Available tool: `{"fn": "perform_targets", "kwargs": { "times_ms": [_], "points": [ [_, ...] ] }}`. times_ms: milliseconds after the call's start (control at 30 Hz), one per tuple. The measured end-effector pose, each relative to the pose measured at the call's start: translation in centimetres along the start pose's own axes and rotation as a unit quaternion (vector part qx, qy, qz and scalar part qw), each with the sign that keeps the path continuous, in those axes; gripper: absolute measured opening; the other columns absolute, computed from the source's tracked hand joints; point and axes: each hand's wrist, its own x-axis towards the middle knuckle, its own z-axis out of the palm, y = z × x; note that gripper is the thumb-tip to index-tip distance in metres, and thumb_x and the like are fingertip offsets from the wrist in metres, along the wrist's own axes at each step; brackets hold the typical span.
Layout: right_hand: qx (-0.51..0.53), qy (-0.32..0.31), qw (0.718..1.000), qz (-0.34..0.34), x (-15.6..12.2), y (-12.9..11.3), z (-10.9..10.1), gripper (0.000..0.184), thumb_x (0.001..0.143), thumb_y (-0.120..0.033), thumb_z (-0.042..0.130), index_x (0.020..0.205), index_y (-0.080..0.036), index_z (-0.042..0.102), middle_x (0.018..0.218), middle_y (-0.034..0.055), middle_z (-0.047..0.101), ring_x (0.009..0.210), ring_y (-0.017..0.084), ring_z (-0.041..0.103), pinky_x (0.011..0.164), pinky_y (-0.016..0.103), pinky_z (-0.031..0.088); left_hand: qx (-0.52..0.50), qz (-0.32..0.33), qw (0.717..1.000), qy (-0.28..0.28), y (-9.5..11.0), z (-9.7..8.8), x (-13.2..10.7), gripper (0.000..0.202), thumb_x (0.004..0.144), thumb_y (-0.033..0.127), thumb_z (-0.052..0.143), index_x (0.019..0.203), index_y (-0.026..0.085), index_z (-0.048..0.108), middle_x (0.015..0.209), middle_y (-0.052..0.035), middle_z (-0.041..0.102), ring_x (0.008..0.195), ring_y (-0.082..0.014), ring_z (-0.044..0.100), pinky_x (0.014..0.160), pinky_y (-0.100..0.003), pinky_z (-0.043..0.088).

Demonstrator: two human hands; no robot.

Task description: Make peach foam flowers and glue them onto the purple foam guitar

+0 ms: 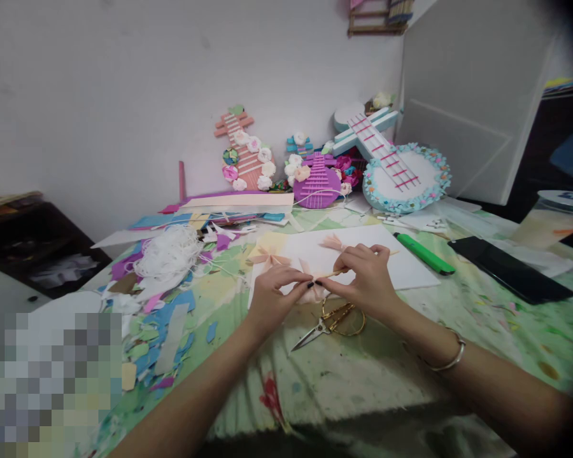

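Observation:
Both hands meet over a white sheet of paper [401,267]. My right hand [365,277] is closed around a thin wooden stick [333,273], its far tip sticking out past the knuckles. My left hand [279,286] pinches at the stick's near end, where a pale peach piece of what looks like crepe paper [318,294] hangs below the fingertips. Fingers hide part of that piece. Other peach paper pieces [332,242] lie beyond the hands on the sheet. Gold-handled scissors [332,321] rest partly opened just below the hands.
Left of the hands are a tangle of white string [169,257] and coloured paper scraps [160,337]. To the right lie a green cutter-like tool [424,253], a black phone [510,267] and a plastic cup [551,219]. Decorated paper instruments [408,181] lean against the wall.

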Motion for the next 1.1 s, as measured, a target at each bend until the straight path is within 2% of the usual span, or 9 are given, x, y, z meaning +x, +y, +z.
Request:
{"fn": "perform_targets", "kwargs": {
  "times_ms": [233,367,633,900,1100],
  "points": [
    [-0.031,0.026,0.999,-0.016,-0.3,-0.47,0.11,0.034,0.076,-0.049,0.062,0.065,-0.018,0.053,0.068,0.0007,0.062,0.075,0.018,0.052,0.08,0.038,0.02,0.111,0.038,0.993,-0.013,0.16,0.06,-0.13,0.01,0.079,0.019,0.062,0.08,0.021,0.071,0.077,-0.006,0.072,0.075,-0.0202,0.061,0.075,-0.036,0.044],
    [-0.042,0.04,0.998,-0.024,-0.29,-0.75,0.0,0.033,0.077,-0.048,0.062,0.065,-0.019,0.052,0.066,0.0007,0.061,0.075,0.018,0.052,0.08,0.039,0.02,0.137,0.049,0.989,-0.018,0.33,0.14,-0.18,0.01,0.081,0.019,0.06,0.08,0.02,0.069,0.078,-0.0064,0.071,0.079,-0.0213,0.061,0.078,-0.038,0.043],
    [-0.062,0.058,0.996,-0.038,-0.3,-0.92,-0.16,0.027,0.077,-0.041,0.061,0.066,-0.019,0.051,0.066,-0.0001,0.059,0.072,0.017,0.05,0.078,0.038,0.02,0.12,0.024,0.992,-0.024,0.62,0.07,-0.1,0.006,0.081,0.018,0.058,0.08,0.019,0.065,0.08,-0.0047,0.07,0.08,-0.0197,0.06,0.075,-0.033,0.043],
    [-0.072,0.083,0.992,-0.061,-0.3,-0.75,0.16,0.028,0.077,-0.041,0.061,0.065,-0.018,0.051,0.064,-0.0013,0.057,0.071,0.016,0.049,0.08,0.038,0.02,0.122,-0.008,0.991,-0.056,0.83,-0.2,0.15,0.005,0.081,0.015,0.056,0.078,0.017,0.061,0.077,-0.0031,0.065,0.077,-0.0169,0.057,0.073,-0.03,0.043],
    [-0.069,0.077,0.993,-0.062,-0.33,-0.92,0.11,0.028,0.077,-0.041,0.06,0.065,-0.018,0.052,0.065,-0.0007,0.057,0.072,0.016,0.049,0.08,0.038,0.02,0.083,-0.024,0.995,-0.05,0.85,-0.26,0.22,0.003,0.078,0.018,0.061,0.076,0.017,0.062,0.076,-0.0015,0.066,0.075,-0.0153,0.058,0.071,-0.028,0.043]
  ]
}}
